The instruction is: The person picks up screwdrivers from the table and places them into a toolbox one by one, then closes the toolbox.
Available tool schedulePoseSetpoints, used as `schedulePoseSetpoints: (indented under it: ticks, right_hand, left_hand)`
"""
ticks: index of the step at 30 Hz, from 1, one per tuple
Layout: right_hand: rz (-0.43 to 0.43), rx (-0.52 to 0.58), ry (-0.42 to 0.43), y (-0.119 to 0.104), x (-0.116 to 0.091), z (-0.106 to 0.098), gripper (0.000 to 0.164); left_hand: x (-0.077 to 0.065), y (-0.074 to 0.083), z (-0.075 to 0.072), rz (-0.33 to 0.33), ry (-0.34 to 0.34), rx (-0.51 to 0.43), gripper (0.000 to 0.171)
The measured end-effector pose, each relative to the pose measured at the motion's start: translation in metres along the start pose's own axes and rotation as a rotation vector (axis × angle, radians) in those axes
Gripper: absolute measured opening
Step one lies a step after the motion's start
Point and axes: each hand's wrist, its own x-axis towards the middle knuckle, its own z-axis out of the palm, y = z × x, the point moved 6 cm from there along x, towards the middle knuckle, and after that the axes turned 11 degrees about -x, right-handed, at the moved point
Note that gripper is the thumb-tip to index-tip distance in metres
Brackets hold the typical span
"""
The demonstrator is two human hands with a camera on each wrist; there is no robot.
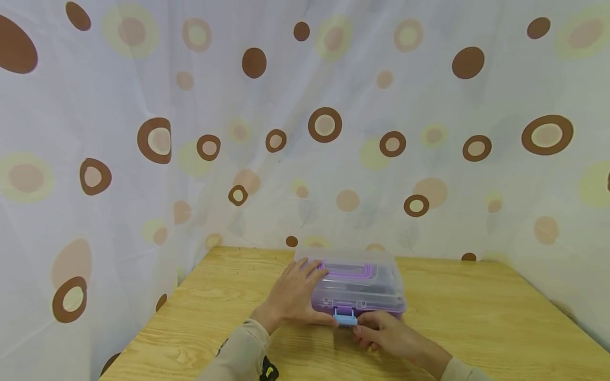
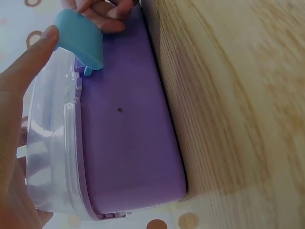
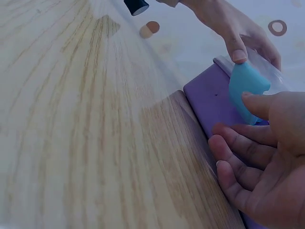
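A purple storage box (image 2: 128, 133) with a clear lid (image 1: 386, 280) stands on the table. On the lid lies a purple carry handle (image 1: 346, 273). The light blue latch (image 1: 345, 319) at the box's front tilts outward from the purple wall. My left hand (image 1: 296, 293) rests on the lid's left side with fingers spread, its thumb touching the latch's left end. At the latch's right end my right hand (image 1: 388, 333) pinches it between thumb and bent forefinger. The other fingers (image 3: 238, 162) curl loosely in front of the box wall. The box's contents are blurred through the lid.
The wooden table (image 1: 476, 317) extends to both sides of the box. Behind and to the left hangs a white curtain (image 1: 362, 174) with brown and yellow circles. A black item (image 1: 269, 369) with a yellow mark shows near the left sleeve (image 1: 240, 349).
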Motion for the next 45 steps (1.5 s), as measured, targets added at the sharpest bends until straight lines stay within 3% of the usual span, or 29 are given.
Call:
schedulePoseSetpoints:
  ticks: [8, 20, 33, 45]
  right_hand:
    - [0.044, 0.034, 0.035, 0.0005, -0.0008, 0.0018, 0.033]
    - [0.065, 0.059, 0.076, 0.0019, -0.0002, 0.0056, 0.045]
    - [0.106, 0.046, 0.113, 0.0053, 0.0027, 0.0073, 0.051]
    - [0.078, 0.036, 0.085, 0.0056, 0.0035, 0.0077, 0.047]
  left_hand:
    - [0.0012, 0.0016, -0.0037, 0.0, 0.024, -0.029, 0.105]
    - [0.0019, -0.0026, -0.0047, -0.053, 0.103, -0.149, 0.08]
    - [0.0015, 0.0003, -0.0033, -0.034, 0.244, -0.095, 0.073]
    - [0.0032, 0.0006, 0.0004, -0.051, 0.256, -0.073, 0.078]
